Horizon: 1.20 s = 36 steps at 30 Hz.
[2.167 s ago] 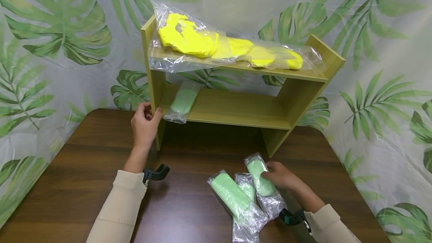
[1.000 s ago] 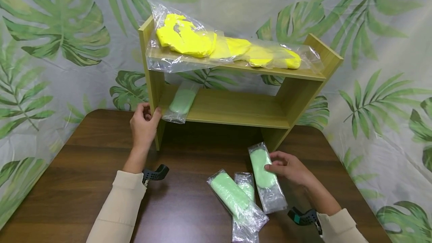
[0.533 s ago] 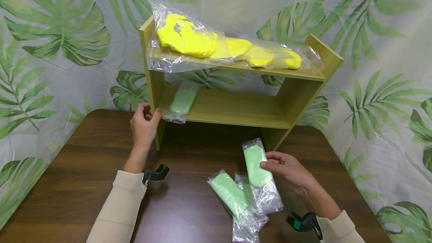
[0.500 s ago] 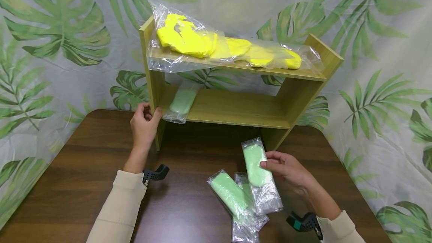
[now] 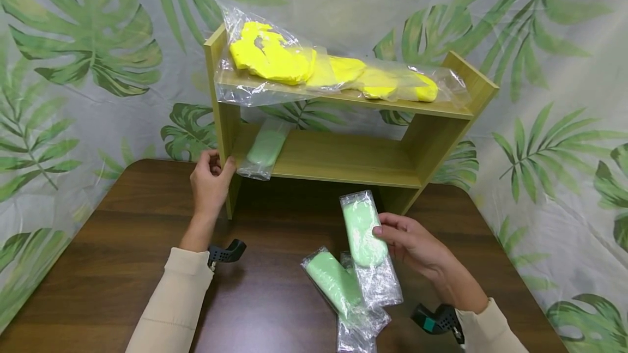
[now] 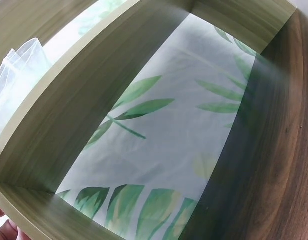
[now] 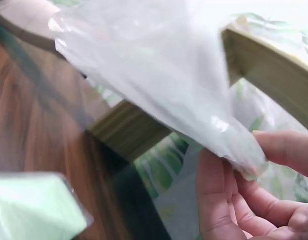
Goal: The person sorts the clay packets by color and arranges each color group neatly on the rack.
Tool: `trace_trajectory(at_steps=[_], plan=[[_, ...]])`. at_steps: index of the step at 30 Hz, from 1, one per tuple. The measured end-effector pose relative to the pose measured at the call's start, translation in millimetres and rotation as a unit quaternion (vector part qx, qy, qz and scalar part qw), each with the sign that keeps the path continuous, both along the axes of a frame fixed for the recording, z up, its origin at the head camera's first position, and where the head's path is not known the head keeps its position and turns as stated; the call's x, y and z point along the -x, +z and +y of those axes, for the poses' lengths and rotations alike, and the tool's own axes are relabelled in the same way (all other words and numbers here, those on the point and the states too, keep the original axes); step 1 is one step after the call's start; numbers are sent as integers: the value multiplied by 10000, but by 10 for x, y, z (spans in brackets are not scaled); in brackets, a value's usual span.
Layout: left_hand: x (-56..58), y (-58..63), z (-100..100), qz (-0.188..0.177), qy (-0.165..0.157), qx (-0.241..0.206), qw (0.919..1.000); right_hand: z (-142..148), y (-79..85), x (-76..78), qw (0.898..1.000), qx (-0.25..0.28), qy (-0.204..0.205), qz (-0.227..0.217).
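My left hand (image 5: 208, 184) grips the left side panel of a small wooden shelf unit (image 5: 343, 159), thumb at its front edge. In the left wrist view, fingertips (image 6: 8, 231) show at that panel's edge. My right hand (image 5: 414, 244) pinches a clear plastic packet with a pale green slab inside (image 5: 365, 236) by its right edge, in front of the shelf. The right wrist view shows the thumb and fingers closing on the packet's edge (image 7: 159, 65). Below it, two similar green packets (image 5: 331, 279) overlap on the table. Another green packet (image 5: 267, 147) lies at the left end of the middle shelf.
Clear bags with bright yellow lumps (image 5: 275, 59) lie along the top shelf, one hanging over its front edge. The shelf unit stands at the back of a dark wooden table (image 5: 122, 266). A leaf-patterned cloth (image 5: 539, 124) hangs behind.
My right hand has raised the green packet off the pile and carried it leftward and toward the shelf. The left hand has stayed on the side panel.
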<state>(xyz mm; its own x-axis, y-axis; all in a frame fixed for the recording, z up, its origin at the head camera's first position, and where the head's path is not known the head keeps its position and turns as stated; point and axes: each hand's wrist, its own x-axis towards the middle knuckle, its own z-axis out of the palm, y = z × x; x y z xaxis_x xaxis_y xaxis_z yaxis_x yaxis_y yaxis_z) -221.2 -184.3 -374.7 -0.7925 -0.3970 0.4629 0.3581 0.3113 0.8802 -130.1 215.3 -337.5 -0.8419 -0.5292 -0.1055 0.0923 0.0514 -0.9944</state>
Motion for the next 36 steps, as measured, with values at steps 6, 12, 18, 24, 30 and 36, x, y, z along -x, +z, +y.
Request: trace_trajectory(at_steps=[6, 12, 18, 24, 30, 36], plan=[[1, 33, 22, -11, -59, 50, 10000, -54, 108, 3, 9970, 649, 330, -261], [8, 45, 32, -32, -97, 100, 9999, -112, 168, 58, 9954, 841, 408, -188], [9, 16, 18, -51, -48, 70, 10000, -223, 244, 171, 9967, 746, -200, -263], [-7, -22, 19, -131, -43, 49, 9999, -325, 342, 294, 9928, 536, -1019, -323], [-20, -15, 17, -101, 10, 19, 9999, -421, 484, 475, 9890, 363, -1420, -196], [-20, -2, 13, -70, 70, 96, 9999, -540, 594, 710, 9873, 67, -1585, -42]])
